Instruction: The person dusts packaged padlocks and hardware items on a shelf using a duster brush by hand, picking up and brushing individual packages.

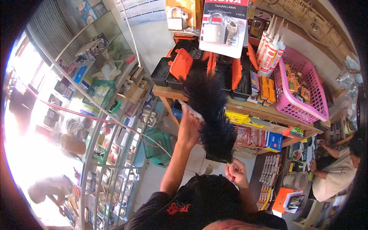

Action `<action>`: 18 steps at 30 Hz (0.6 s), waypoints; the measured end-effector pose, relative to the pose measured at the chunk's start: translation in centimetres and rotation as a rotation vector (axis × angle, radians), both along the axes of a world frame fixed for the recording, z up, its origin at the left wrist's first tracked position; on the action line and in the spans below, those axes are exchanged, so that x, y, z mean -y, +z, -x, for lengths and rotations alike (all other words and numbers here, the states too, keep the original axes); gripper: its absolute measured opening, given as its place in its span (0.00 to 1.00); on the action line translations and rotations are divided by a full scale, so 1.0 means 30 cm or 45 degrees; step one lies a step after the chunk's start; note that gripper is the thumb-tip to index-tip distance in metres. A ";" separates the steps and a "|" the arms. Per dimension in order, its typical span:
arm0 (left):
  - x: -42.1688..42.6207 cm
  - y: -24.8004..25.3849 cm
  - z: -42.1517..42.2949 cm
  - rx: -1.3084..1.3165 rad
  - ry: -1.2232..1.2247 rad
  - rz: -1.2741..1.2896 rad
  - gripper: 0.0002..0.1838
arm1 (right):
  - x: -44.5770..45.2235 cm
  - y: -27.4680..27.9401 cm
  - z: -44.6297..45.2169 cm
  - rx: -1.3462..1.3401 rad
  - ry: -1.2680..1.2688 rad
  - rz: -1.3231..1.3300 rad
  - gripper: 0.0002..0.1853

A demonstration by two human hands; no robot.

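Note:
My right hand (238, 173) is closed around the handle end of a black feather duster (212, 115). The duster slants up and away, its bushy tip in front of the shelf's open bins. My left hand (188, 127) is raised beside the duster, fingers closed on a thin whitish item (193, 111); its kind is unclear, and the feathers partly cover it. Just beyond are black bins with orange lids (181, 63) on a wooden shelf (168, 92).
Padlock packs (220, 32) hang above the bins. Sealant tubes (268, 57) and a pink basket (301, 103) stand to the right. A glass display case (86, 168) runs along the left, beside a green basket (157, 147). Another person (337, 172) is at the right.

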State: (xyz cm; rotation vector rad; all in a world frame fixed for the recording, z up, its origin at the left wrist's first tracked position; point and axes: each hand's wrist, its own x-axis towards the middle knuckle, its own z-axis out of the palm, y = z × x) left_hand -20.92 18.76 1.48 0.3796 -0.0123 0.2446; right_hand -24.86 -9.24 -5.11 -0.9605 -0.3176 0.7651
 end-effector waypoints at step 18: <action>0.065 0.074 0.071 -0.160 0.472 -0.076 0.28 | -0.020 -0.070 0.035 0.612 -0.053 0.213 0.22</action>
